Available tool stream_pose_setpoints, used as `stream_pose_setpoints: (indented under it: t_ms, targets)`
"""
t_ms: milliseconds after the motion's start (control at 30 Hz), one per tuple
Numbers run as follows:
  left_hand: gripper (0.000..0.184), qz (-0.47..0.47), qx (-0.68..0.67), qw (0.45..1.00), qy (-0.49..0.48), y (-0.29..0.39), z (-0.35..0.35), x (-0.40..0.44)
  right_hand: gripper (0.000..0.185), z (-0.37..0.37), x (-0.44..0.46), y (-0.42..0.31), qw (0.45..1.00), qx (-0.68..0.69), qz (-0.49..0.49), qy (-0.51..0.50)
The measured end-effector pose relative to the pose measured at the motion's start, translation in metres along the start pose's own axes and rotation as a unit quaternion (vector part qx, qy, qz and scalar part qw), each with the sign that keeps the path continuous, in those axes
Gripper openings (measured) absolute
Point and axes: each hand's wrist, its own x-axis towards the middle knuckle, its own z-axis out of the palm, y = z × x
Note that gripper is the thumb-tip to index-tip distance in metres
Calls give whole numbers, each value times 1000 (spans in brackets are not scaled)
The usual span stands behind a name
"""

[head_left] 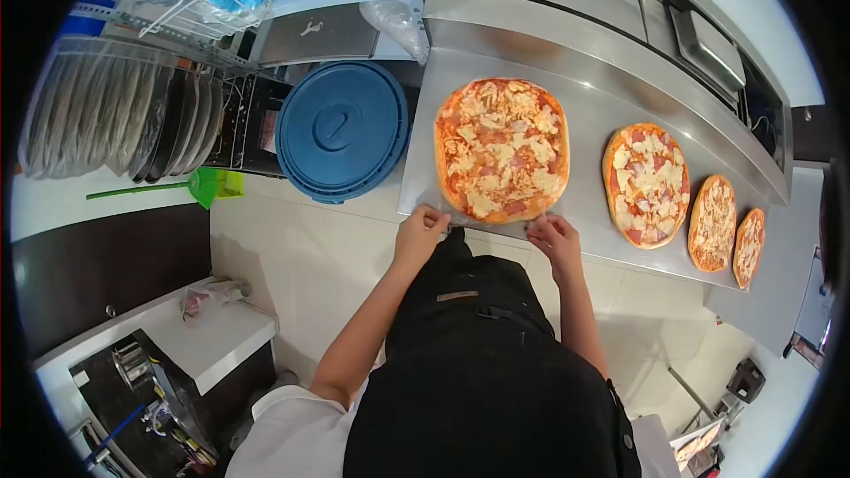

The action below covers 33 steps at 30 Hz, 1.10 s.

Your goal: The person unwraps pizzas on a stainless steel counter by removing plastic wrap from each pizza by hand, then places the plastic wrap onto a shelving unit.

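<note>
A large topped pizza (502, 150) lies on the steel counter (584, 106), close to its front edge. At the pizza's lower left, my left hand (422, 235) is closed at the counter edge, fingertips pinched together. My right hand (555, 241) is pinched in the same way by the pizza's lower right. Something thin and clear seems to run along the edge between them, but what the fingers hold is too small to make out. Three smaller pizzas lie in a row to the right: one with ham and cheese (647, 185), a narrower one (713, 223) and another (750, 248).
Left of the counter stands a bin with a blue lid (342, 130). Wrapped round pans (106, 111) are stacked upright on a rack at far left. Steel equipment (620, 35) runs behind the counter. A white shelf (217, 336) juts out at lower left.
</note>
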Motion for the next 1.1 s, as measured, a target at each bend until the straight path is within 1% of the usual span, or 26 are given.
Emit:
stream_pose_setpoints:
  t_ms: [100, 133, 167, 200, 233, 267, 300, 433, 467, 533, 600, 633, 667, 700, 733, 767, 800, 933, 967, 1033, 1100]
  targets:
    - [15, -35, -132, 987, -91, 3, -4, 15, 12, 6, -5, -3, 984, 175, -34, -7]
    - [15, -41, -131, 986, -97, 5, -6, 12, 12, 4, -7, -2, 984, 175, -29, -1]
    - [13, -79, -249, 959, -113, 9, -8, 9, 10, 1, -9, -2, 974, 226, -20, -2]
    - [10, -116, -362, 916, -126, 14, -11, 5, 8, -3, -10, -3, 961, 277, -13, -4]
    - [8, -152, -468, 860, -135, 17, -14, 1, 7, -6, -11, -2, 945, 327, -6, -6]
    - [6, -184, -568, 790, -141, 19, -14, -2, 5, -8, -12, -1, 926, 377, 0, -8]
    - [6, -188, -567, 790, -142, 20, -13, -5, 5, -9, -12, 0, 926, 378, 1, -5]
    - [3, -226, -679, 689, -116, 20, -3, -20, 5, -12, -11, 1, 885, 455, 42, -85]
    - [3, -226, -679, 689, -116, 19, -1, -23, 5, -15, -12, 0, 885, 455, 42, -86]
    - [3, -152, -627, 759, -92, 14, 2, -28, 6, -23, -16, -7, 948, 315, 15, -44]
    - [3, -78, -568, 817, -66, 4, 7, -34, 6, -32, -21, -12, 986, 164, -11, 1]
    - [3, -80, -569, 816, -65, -5, 11, -34, 6, -37, -21, -11, 987, 162, -9, 0]
    - [3, -31, -459, 887, -45, -19, 17, -31, 6, -41, -19, -9, 998, -24, -61, 10]
    - [3, 17, -339, 940, -24, -35, 22, -28, 7, -44, -15, -8, 971, -209, -112, 18]
    - [4, 64, -210, 976, -3, -44, 26, -26, 7, -47, -12, -5, 909, -385, -160, 25]
    - [5, 109, -77, 991, 17, -54, 30, -27, 8, -50, -11, -2, 813, -546, -203, 31]
    - [5, 109, -76, 991, 19, -52, 31, -31, 8, -52, -11, 1, 812, -545, -204, 30]
    - [9, 90, 25, 993, 65, -43, 37, -49, 10, -61, -16, 10, 876, -432, -210, 49]
    - [9, 91, 24, 993, 68, -38, 39, -50, 10, -61, -16, 7, 875, -433, -212, 47]
    - [11, 104, -118, 982, 110, -26, 44, -45, 11, -56, -18, -3, 947, -278, -152, 49]
    - [13, 111, -254, 950, 146, -19, 46, -44, 11, -52, -21, -6, 989, -113, -79, 50]
